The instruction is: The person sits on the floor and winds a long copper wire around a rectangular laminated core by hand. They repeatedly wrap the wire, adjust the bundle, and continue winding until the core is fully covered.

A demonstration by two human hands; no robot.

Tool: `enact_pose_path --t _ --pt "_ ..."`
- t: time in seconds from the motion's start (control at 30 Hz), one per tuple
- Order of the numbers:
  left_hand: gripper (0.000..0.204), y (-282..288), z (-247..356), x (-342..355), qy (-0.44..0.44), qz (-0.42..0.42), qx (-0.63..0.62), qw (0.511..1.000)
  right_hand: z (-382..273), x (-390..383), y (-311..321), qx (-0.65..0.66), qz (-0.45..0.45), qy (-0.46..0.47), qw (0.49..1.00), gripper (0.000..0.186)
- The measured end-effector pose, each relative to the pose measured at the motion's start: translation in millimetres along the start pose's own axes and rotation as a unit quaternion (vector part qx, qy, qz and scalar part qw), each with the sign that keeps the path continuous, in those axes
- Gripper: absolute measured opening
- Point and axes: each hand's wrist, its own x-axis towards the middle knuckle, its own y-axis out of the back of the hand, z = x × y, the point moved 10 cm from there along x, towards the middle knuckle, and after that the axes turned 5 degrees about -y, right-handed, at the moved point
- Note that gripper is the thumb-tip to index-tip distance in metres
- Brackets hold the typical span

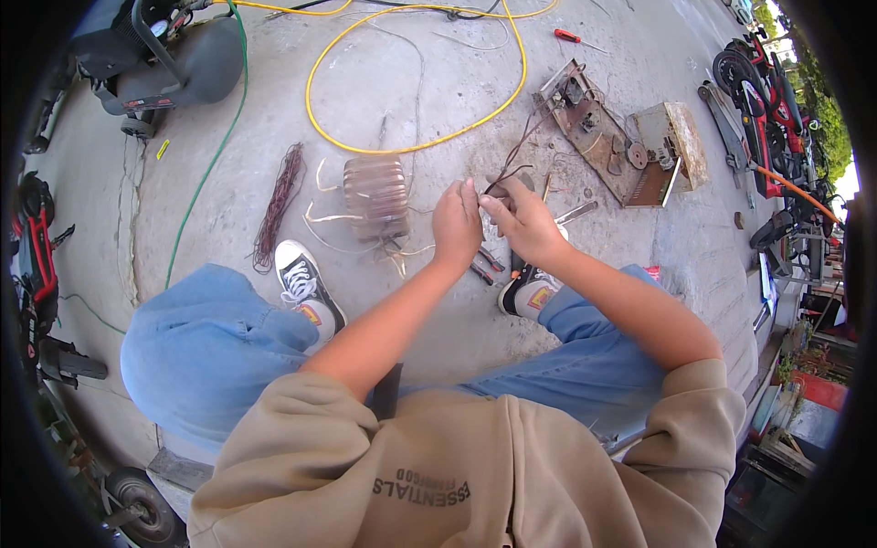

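My left hand (pixel 458 217) and my right hand (pixel 524 222) meet in front of me, fingers closed. Between them are dark brown wires (pixel 523 146), which lead up to a rusty metal panel (pixel 603 137) with electrical parts on it. The right hand pinches the wires; the left fingertips press at their lower part, though the exact spot is hidden. Left of my hands lies a copper-coloured wound coil (pixel 375 199) with pale leads. Pliers with dark and red handles (pixel 487 266) rest on the floor just below my hands.
A bundle of dark red wire (pixel 280 208) lies left of the coil. A yellow hose (pixel 311 102) loops across the floor, and a green hose (pixel 208 173) runs from an air compressor (pixel 183 78). A red screwdriver (pixel 568 36) and a rusty metal box (pixel 671 137) are farther off.
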Motion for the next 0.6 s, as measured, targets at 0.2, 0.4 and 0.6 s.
enact_pose_path --t 0.2,0.4,0.6 --pt "0.025 -10 -26 -6 -0.04 -0.044 -0.072 0.996 82 44 -24 0.024 0.122 -0.092 0.988 0.029" --pt "0.02 45 -33 -6 0.043 -0.052 0.067 0.995 136 59 -47 -0.265 -0.082 -0.062 0.959 0.019" --pt "0.031 170 -53 48 0.038 0.139 0.274 0.951 184 56 -92 -0.295 -0.222 -0.037 0.929 0.026"
